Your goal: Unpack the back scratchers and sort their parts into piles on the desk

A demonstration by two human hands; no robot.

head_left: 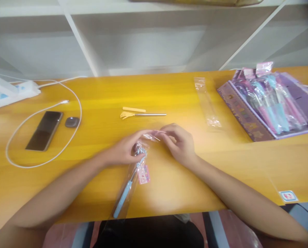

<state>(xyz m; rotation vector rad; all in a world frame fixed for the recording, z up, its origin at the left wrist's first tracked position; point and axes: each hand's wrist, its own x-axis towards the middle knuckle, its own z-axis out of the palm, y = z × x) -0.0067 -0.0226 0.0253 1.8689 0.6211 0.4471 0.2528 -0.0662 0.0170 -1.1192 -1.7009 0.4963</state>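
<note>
Glossy clear plastic sleeve [133, 172], smooth yellow wooden table [169, 93], shiny metal rod [150, 114], glossy black phone [44, 130].

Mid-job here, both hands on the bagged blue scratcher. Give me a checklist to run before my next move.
1. Left hand grips the sleeve around the blue scratcher head: ok.
2. Right hand fingers pinch the sleeve's top end: ok.
3. Sleeve top open: cannot tell, blurred.
4. Blue scratcher handle inside the sleeve: ok.
5. Yellow scratcher lies apart from both hands: ok.
6. Empty sleeve lies apart, beside the purple box: ok.
</note>
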